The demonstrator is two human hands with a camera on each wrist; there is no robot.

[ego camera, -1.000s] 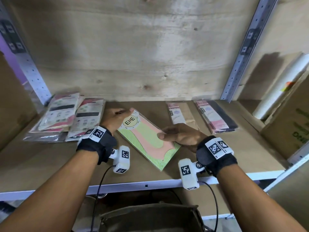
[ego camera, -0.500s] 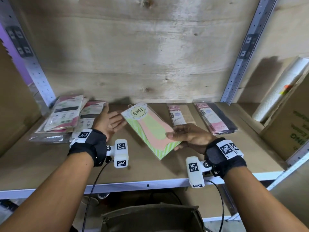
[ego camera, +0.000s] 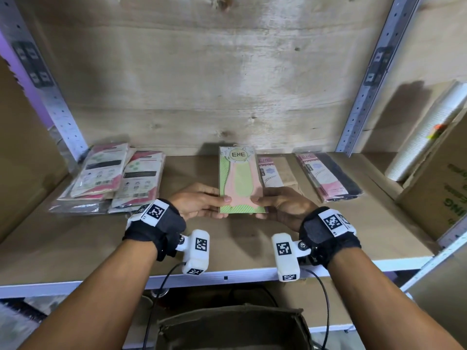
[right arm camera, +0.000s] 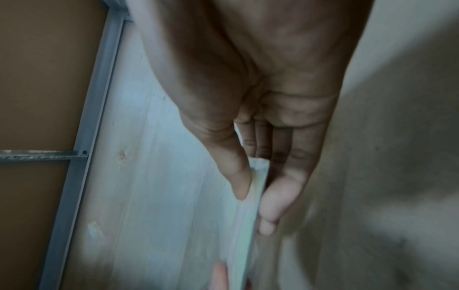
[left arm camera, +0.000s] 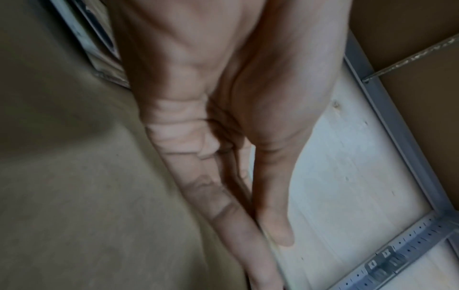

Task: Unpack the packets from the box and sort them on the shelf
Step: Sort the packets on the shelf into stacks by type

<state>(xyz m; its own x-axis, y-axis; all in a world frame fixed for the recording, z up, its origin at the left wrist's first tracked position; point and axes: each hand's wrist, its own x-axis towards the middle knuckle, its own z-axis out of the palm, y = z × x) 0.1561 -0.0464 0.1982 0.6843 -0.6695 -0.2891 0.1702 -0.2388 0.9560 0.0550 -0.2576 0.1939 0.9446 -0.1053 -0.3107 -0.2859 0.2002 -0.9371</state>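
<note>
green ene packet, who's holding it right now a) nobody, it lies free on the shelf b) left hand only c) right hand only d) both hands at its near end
d: in the head view the left hand and the right hand each pinch a near corner of the green ENE packet, thumbs on top of it.

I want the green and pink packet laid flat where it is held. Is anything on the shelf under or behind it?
Nothing visible. Both the left hand and right hand pinch the green and pink packet over bare brown shelf board; the beige packet lies beside it.
</note>
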